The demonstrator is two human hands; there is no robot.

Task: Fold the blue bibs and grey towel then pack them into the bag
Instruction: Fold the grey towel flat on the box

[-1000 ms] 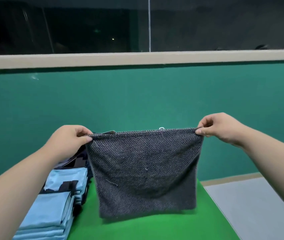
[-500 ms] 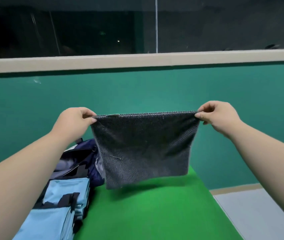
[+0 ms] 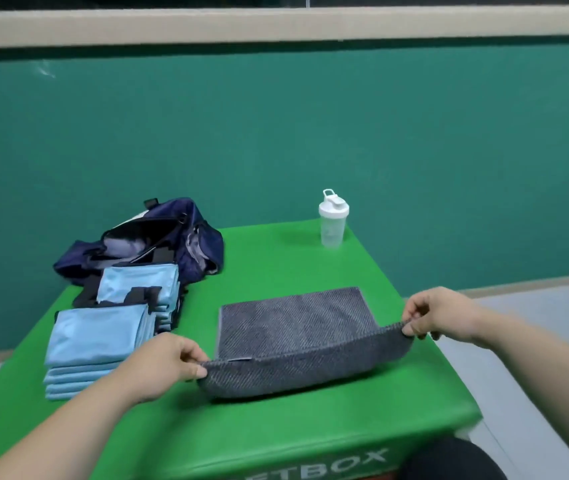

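Though open, bag (image 3: 203, 247) interior murky.

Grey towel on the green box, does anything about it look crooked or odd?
Nothing stands out. The grey towel lies flat on the green box at its far end; left hand and right hand pinch its near edge up. Folded bibs stacked, bottle upright.
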